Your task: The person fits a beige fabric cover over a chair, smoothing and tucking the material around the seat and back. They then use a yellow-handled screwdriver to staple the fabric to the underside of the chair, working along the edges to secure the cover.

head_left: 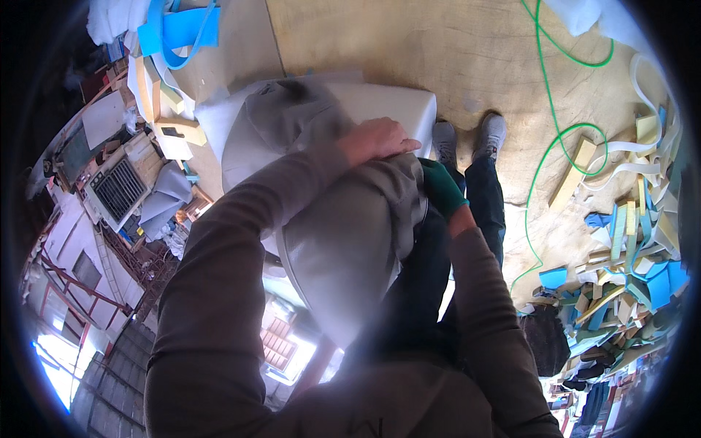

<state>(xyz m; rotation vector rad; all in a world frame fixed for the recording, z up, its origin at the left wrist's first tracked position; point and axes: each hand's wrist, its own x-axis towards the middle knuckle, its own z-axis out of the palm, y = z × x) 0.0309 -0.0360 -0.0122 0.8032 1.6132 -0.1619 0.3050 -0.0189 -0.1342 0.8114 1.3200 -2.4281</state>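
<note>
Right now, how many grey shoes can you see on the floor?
2: one grey shoe just right of the white block, and a second grey shoe farther right. More could be hidden among the foam scraps.

smooth cloth-like cover (332,248), matt foam block (398,108)

Right hand (444,188): fingers partly hidden behind grey cover (339,244), whose lower tip blurred in glare. White block (401,113) was mostly covered; green cord (540,55) got cut off by top edge.
</note>
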